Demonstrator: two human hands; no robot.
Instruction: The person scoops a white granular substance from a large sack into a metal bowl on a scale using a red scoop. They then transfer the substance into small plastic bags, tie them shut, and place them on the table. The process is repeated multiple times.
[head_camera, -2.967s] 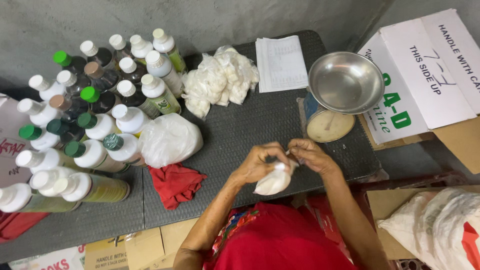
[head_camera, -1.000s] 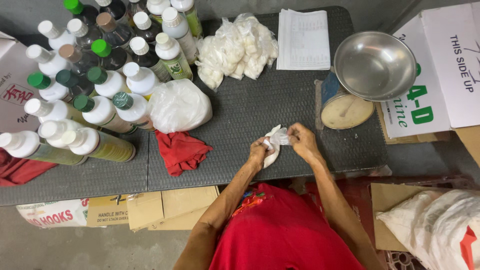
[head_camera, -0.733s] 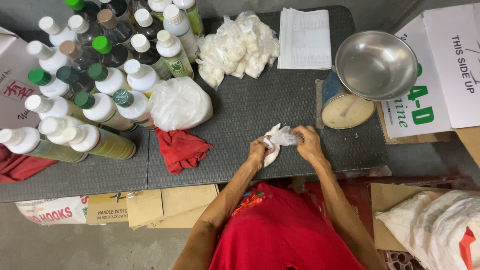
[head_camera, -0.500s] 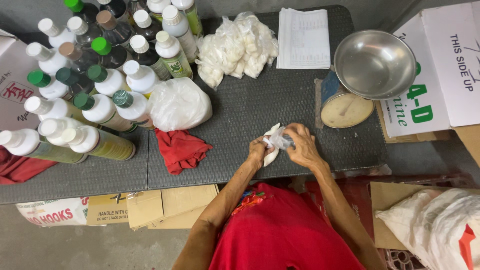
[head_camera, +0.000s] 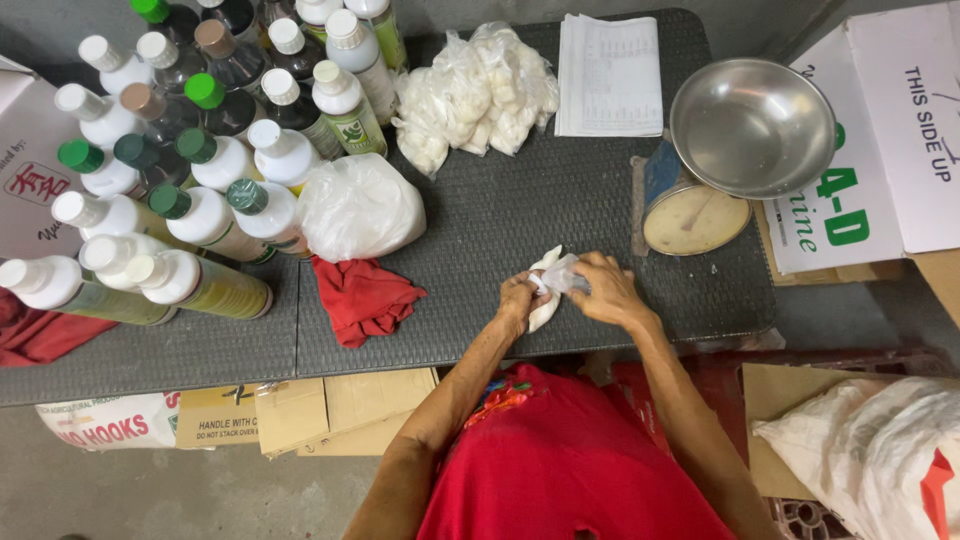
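Both of my hands are closed on a small clear plastic bag of white powder (head_camera: 543, 290) at the near edge of the dark mat (head_camera: 520, 210). My left hand (head_camera: 518, 300) grips the bag's body from the left. My right hand (head_camera: 602, 290) pinches the twisted top of the bag. A larger plastic bag of white powder (head_camera: 358, 206) lies to the left, with a red cloth (head_camera: 362, 296) just in front of it. A heap of small filled bags (head_camera: 470, 92) lies at the far side of the mat.
Several capped bottles (head_camera: 200, 150) crowd the left of the table. A weighing scale with a metal bowl (head_camera: 752, 124) stands to the right, a printed sheet (head_camera: 610, 74) behind it. Cardboard boxes (head_camera: 880, 140) and a white sack (head_camera: 870, 450) lie to the right.
Three seconds ago the bag sat rounder between my hands. Since then my fingers have kept working at its top, and the bag now looks narrower and twisted. The view has shifted slightly.
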